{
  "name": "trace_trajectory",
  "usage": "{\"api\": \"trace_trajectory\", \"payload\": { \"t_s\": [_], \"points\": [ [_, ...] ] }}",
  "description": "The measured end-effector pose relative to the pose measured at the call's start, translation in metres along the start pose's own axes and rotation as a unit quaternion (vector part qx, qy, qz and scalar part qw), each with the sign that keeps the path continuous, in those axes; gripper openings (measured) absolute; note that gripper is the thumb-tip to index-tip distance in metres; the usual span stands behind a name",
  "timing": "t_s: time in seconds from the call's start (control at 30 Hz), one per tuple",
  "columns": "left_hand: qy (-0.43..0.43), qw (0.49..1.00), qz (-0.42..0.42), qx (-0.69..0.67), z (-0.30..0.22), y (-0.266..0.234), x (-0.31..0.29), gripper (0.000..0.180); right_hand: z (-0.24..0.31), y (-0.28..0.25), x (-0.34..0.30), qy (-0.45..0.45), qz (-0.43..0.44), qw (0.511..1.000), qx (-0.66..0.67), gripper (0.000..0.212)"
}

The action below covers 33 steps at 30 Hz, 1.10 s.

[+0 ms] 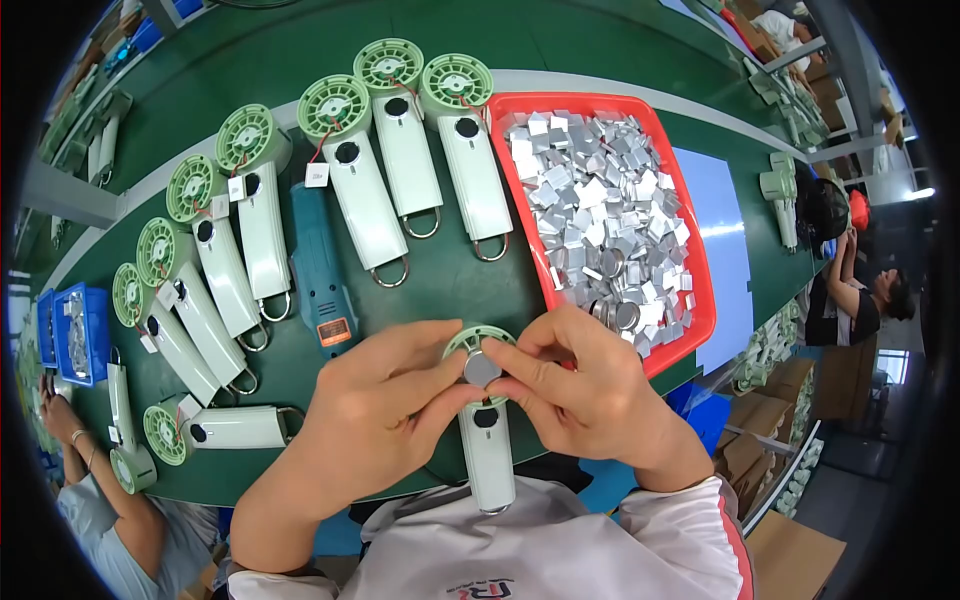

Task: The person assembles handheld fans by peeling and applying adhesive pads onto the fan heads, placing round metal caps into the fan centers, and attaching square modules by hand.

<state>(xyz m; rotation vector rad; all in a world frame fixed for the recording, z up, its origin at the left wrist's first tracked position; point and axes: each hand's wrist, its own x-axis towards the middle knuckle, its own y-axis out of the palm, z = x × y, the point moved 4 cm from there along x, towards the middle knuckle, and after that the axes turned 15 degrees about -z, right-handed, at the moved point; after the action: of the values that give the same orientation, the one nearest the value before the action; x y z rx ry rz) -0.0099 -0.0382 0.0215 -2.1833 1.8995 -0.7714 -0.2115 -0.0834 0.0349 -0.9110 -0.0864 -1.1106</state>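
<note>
My left hand (370, 405) and my right hand (590, 385) meet low in the middle. Their fingertips pinch a round silver disc (482, 368) between them. The disc is over the green fan head of a handheld fan, whose pale handle (488, 455) points down toward my body. Fingers cover much of the fan head, and whether they also grip it is hidden. Behind my right hand stands a red tray (575, 101) of small silver and white pieces, with a few round discs (627, 316) at its near end.
Several similar fans (365, 195) with wires and white tags lie in an arc on the green table (455, 285). A teal power tool (320, 265) lies among them. Blue bins (82, 335) and another person's arm (110, 480) are at left. Another person (860, 305) is at far right.
</note>
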Motion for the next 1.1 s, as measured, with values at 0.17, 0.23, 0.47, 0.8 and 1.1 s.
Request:
{"api": "trace_trajectory", "payload": {
  "t_s": [0.17, 0.23, 0.47, 0.8, 1.1],
  "points": [
    [-0.020, 1.000, 0.018, -0.014, -0.0030, 0.0003, 0.0007, 0.027, 0.0023, 0.0001, 0.0022, -0.008, 0.022, 1.000, -0.007, 0.045],
    [-0.017, 1.000, 0.021, -0.012, -0.0042, 0.0005, 0.0018, 0.027, 0.0025, -0.0001, 0.0025, -0.008, 0.026, 1.000, -0.008, 0.046],
    [0.011, 0.999, 0.032, -0.017, -0.0074, 0.0006, 0.0060, 0.026, 0.0018, -0.0007, 0.0040, 0.002, 0.036, 0.999, 0.003, 0.047],
    [0.026, 0.999, 0.043, 0.006, -0.0093, -0.0004, 0.0060, 0.026, 0.0022, -0.0001, 0.0035, 0.005, 0.038, 0.999, -0.003, 0.047],
    [0.031, 0.998, 0.055, 0.020, -0.0107, -0.0007, 0.0082, 0.027, 0.0025, -0.0002, 0.0032, 0.006, 0.034, 0.999, -0.001, 0.045]
  ]
}}
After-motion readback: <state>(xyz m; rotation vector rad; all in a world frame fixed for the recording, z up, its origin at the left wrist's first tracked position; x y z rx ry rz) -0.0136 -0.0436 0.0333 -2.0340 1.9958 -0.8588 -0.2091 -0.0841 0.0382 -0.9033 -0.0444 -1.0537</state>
